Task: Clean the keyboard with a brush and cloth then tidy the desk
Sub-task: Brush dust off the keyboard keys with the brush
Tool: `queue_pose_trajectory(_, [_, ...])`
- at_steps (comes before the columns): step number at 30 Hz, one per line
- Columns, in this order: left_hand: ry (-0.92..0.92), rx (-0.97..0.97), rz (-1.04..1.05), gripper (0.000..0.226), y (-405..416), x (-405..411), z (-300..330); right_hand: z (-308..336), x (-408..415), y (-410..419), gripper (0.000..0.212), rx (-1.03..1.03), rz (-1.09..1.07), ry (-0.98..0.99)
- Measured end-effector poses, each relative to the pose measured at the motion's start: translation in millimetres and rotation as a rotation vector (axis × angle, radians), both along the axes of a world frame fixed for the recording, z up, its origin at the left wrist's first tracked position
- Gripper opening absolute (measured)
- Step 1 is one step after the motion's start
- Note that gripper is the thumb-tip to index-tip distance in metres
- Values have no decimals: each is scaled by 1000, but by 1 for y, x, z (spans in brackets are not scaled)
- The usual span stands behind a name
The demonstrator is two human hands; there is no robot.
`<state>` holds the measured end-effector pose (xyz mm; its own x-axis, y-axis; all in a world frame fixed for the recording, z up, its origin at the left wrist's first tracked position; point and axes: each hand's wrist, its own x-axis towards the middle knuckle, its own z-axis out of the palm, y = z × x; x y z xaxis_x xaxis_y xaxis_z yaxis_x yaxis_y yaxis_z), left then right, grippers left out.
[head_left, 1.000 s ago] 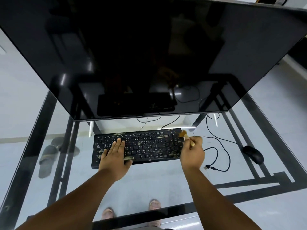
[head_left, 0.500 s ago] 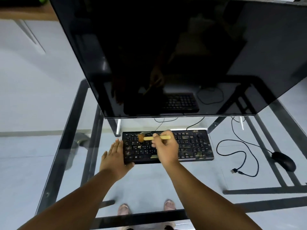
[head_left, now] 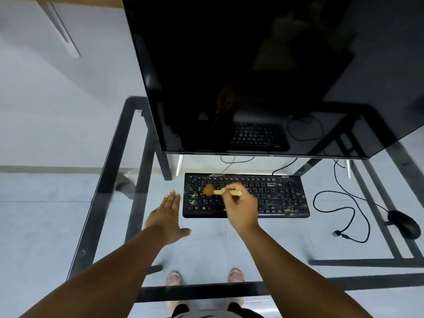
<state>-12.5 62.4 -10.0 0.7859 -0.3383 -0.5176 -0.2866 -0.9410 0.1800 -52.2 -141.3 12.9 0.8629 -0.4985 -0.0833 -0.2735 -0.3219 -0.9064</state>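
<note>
1. Near the middle of the glass worktop (head_left: 206, 237) lies the black keyboard (head_left: 270, 198), its long axis running 9 to 3 o'clock and its near edge parallel to the worktop's front rail.
2. Bare glass lies open at 6 o'clock of the keyboard, up to the front rail, and at 9 o'clock, up to the left frame bar.
3. At 12 o'clock the dark monitor (head_left: 252, 76) overhangs the keyboard's far edge.
4. At 3 o'clock a loose black cable (head_left: 353, 214) loops on the glass, with the mouse (head_left: 405, 223) beyond it near the right edge.
5. The right hand (head_left: 241, 207) is over the keyboard's left half, fingers clenched around the brush (head_left: 220, 191).
6. The brush's pale handle lies along 9 to 3 o'clock, its brown bristles pointing to 9 o'clock on the left keys.
7. The left hand (head_left: 167, 216) is flat, fingers released and straight, pointing to 12 o'clock just beside the keyboard's left end; I cannot tell whether it touches it.
</note>
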Motion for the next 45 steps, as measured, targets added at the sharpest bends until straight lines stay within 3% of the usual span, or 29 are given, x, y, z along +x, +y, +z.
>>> queue_pose_trajectory(3, [9, -20, 10, 109, 1, -1, -1, 2, -7, -6, 13, -146, -215, -28])
queue_pose_trajectory(6, [16, -34, 17, 108, 2, -2, -2, 5, -10, -5, 13, 15, -85, -60])
queue_pose_trajectory(8, [14, -33, 15, 108, 3, -2, -2, 1, -13, -5, 16, -21, 5, -23])
queue_pose_trajectory(10, [11, -29, 14, 108, 2, -2, -1, -1, -15, -6, 13, -173, -101, 4])
queue_pose_trajectory(12, [7, -26, 14, 107, 2, -2, -1, 1, -19, -8, 13, -148, -208, -58])
queue_pose_trajectory(16, [2, -21, 14, 107, 4, -3, -1, -1, -24, 5, 20, 131, 159, -21])
queue_pose_trajectory(18, [-1, -23, 14, 108, 4, -2, -1, -6, -26, 9, 20, 56, 212, 27])
queue_pose_trajectory(20, [6, -26, 13, 108, 4, -2, -1, -5, -24, 7, 21, -82, 38, -17])
queue_pose_trajectory(22, [9, -32, 14, 109, 5, -2, 0, -3, -22, 0, 18, -84, -112, -73])
queue_pose_trajectory(26, [11, -41, 11, 108, 6, -2, -1, 1, -19, 2, 17, 98, 217, 8])
queue_pose_trajectory(28, [11, -40, 13, 109, 6, -2, -1, -1, -21, 3, 15, 4, 287, 96])
queue_pose_trajectory(31, [11, -50, 26, 109, 7, -3, -3, 3, -25, -3, 18, -159, 42, 43])
queue_pose_trajectory(33, [8, -58, 36, 109, 7, -3, -4, 6, -25, -12, 22, -123, -104, -36])
queue_pose_trajectory(36, [-16, -90, 76, 111, 6, -5, -6, 8, -23, -22, 18, 5, -18, -28])
queue_pose_trajectory(38, [-43, -131, 118, 111, 4, -7, -5, 6, -25, -26, 16, -22, 52, 16])
queue_pose_trajectory(40, [-97, -183, 156, 108, 1, -9, -4, 6, -29, -30, 15, -156, -73, 14])
queue_pose_trajectory(42, [-177, -234, 162, 101, -5, -12, -4, 8, -33, -35, 17, -132, -246, -62])
queue_pose_trajectory(45, [-251, -279, 95, 88, -18, -16, -5, 2, -36, -41, 12, -25, -105, -57])
